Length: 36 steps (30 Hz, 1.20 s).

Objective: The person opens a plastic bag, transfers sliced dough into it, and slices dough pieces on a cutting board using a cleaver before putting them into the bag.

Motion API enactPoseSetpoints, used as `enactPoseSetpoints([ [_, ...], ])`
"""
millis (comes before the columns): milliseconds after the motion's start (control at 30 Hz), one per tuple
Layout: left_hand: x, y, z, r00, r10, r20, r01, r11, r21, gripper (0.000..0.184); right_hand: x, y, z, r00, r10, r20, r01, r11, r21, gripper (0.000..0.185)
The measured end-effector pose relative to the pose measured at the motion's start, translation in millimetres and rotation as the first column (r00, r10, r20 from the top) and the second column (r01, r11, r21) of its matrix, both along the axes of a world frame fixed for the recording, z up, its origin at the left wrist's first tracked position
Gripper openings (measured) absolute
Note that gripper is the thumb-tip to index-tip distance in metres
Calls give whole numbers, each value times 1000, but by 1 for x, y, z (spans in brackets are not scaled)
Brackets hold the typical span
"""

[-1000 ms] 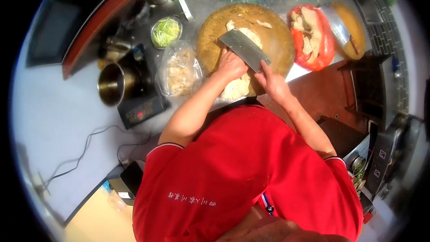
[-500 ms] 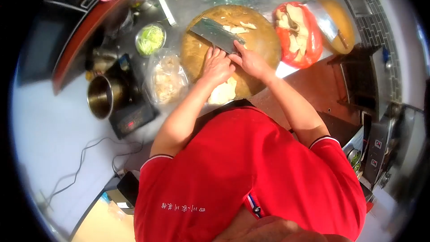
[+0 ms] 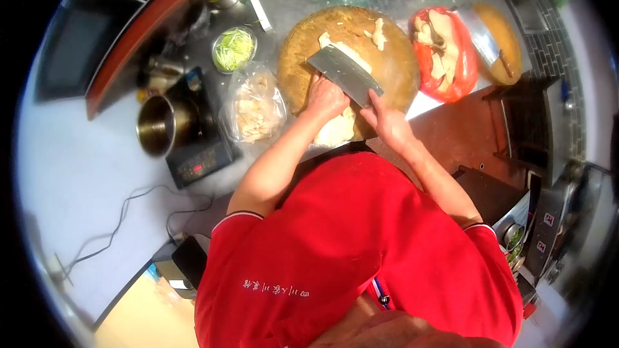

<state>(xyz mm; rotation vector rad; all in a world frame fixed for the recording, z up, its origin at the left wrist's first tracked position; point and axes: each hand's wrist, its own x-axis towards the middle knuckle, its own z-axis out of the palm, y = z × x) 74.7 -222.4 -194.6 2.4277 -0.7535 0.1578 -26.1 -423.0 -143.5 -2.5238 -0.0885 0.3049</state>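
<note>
A round wooden chopping block (image 3: 400, 67) is in front of me. My right hand (image 3: 389, 120) grips a cleaver (image 3: 345, 69) by its handle end, the wide blade slanting up to the left over the block. Close against the blade's near side is my left hand (image 3: 327, 100); its fingers are curled and partly hidden, so what lies under them does not show. Pale sliced pieces (image 3: 353, 56) lie along the blade's far side, with a smaller pale scrap (image 3: 378, 35) beyond. Between my wrists rests a larger pale piece (image 3: 336, 130) at the block's near edge.
Left of the block are a clear bag of pale pieces (image 3: 256, 108), a bowl of green shreds (image 3: 234, 49), a metal pot (image 3: 156, 126) and a cooker (image 3: 201, 162). To the right, a red bag (image 3: 461, 58) holds pale pieces, beside another knife (image 3: 480, 38) on a board (image 3: 506, 32).
The cleaver has moved nearer me and to the right on the block, and pale pieces now show along its far side. The left hand's fingers are more hidden. The whole view has shifted slightly.
</note>
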Motion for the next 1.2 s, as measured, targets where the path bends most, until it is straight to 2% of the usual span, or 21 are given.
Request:
enactPoseSetpoints([
  [67,1,0,0,999,-15,35,14,1000,8,37,-12,0,-7,999,-32,-19,33,999,12,69],
  [200,3,0,5,999,-21,38,18,998,63,39,0,-5,-23,998,9,57,-12,999,46,73],
  [300,2,2,1,1000,-8,-6,8,996,92,40,41,-1,-25,997,55,47,-59,994,87,75],
  [367,2,2,3,994,-4,-112,22,987,162,41,65,8,-19,997,79,25,-82,989,119,77],
  [400,2,2,3,986,1,-165,32,980,196,42,80,14,-13,995,83,-52,-76,989,127,75],
  [500,2,5,2,994,-17,-107,32,990,137,39,110,16,-42,991,94,98,-112,974,195,70],
  [533,1,5,-2,999,-15,-32,16,999,52,36,115,14,-21,996,84,3,-82,967,241,67],
  [600,0,4,-7,1000,11,11,-11,999,36,34,120,7,34,973,-46,-224,120,936,331,63],
  [700,-4,7,-8,1000,16,11,-17,999,45,39,112,-12,19,992,-104,-76,123,936,331,59],
  [800,-4,6,-11,1000,20,13,-20,999,48,38,87,-23,7,992,-6,126,-23,973,229,63],
  [1033,-1,8,-8,992,-6,-128,3,1000,-28,40,38,-11,2,985,163,-47,-167,983,-77,69],
  [1200,-2,11,13,963,-20,-270,35,998,50,42,47,-30,-7,970,239,-40,-241,967,-83,71],
])
